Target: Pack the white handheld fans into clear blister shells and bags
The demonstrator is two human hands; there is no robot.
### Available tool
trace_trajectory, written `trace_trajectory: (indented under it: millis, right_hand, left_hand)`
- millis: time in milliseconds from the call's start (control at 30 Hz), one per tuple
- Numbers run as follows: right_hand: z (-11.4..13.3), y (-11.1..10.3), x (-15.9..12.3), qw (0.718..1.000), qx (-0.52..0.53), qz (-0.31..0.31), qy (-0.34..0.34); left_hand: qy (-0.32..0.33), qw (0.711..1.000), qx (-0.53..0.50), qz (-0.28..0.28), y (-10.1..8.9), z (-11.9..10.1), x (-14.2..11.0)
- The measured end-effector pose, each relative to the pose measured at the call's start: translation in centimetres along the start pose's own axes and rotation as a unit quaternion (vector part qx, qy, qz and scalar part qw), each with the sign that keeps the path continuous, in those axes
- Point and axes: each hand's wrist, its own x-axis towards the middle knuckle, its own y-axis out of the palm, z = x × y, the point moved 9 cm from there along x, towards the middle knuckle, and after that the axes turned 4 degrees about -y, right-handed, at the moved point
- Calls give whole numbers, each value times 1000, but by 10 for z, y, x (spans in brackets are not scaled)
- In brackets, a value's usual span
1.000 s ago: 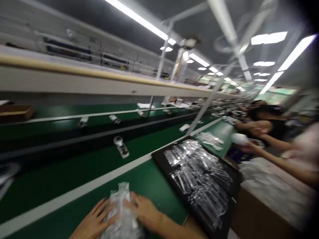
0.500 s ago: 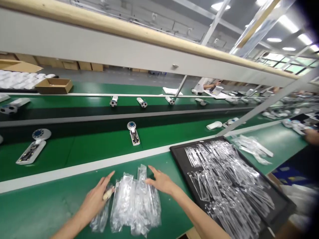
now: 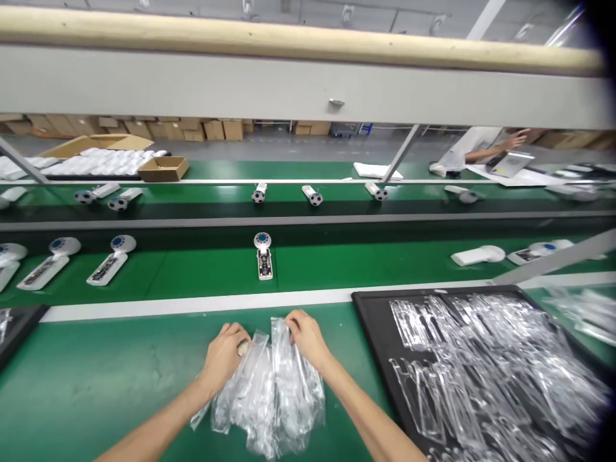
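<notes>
A fanned pile of clear plastic bags (image 3: pixel 269 391) lies on the green bench in front of me. My right hand (image 3: pixel 306 337) is closed at the top of the pile, its thumb and fingers pinching the upper end of one bag. On the pile's upper left, my left hand (image 3: pixel 226 356) has its fingers curled inward. A small pale covering shows at one of its fingertips. Whatever those fingers grip is hidden, though a bag's edge sticks out beneath that wrist.
Right of the pile, a black tray (image 3: pixel 373 346) holds many clear plastic pieces (image 3: pixel 447 385). Another black tray (image 3: pixel 22 321) sits at left. Beyond a white rail (image 3: pixel 192 306), white handheld devices (image 3: pixel 264 256) lie on the green conveyor. A person (image 3: pixel 486 151) works across the line.
My view has swung level and to the right. Both hands have gone from spread fingers to closed ones at the pile's top, the right now pinching a bag.
</notes>
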Motion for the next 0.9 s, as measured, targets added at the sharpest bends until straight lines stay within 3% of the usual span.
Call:
trace_trajectory:
  millis: [100,267,433,533,633,800,900]
  right_hand:
    - [31,-31,-30,998,30,-19,-56]
    - [102,-72,-81,980,36,-59,-189]
    - [131,-85,-90,982,94,-44,-158]
    - [142,-77,-90,988,95,3,-120]
    - [148,-52,-90,990,91,74,-82]
    - [128,-13,-83,986,115,118,-13]
    - [91,6,-69,992,36,116,44]
  left_hand:
    - [14,999,-29,-40,-13,-4,-7]
    - [45,980,-164,-102,-59,-9,-41]
    - [34,952,-255,-164,-129,11,-74]
    - [29,937,-263,-226,-177,32,-90]
    - [41,934,-291,-204,-203,47,-97]
    - [-3,890,-431,-147,-207,85,-93]
    - [-46,861,-497,-95,-182,100,-77]
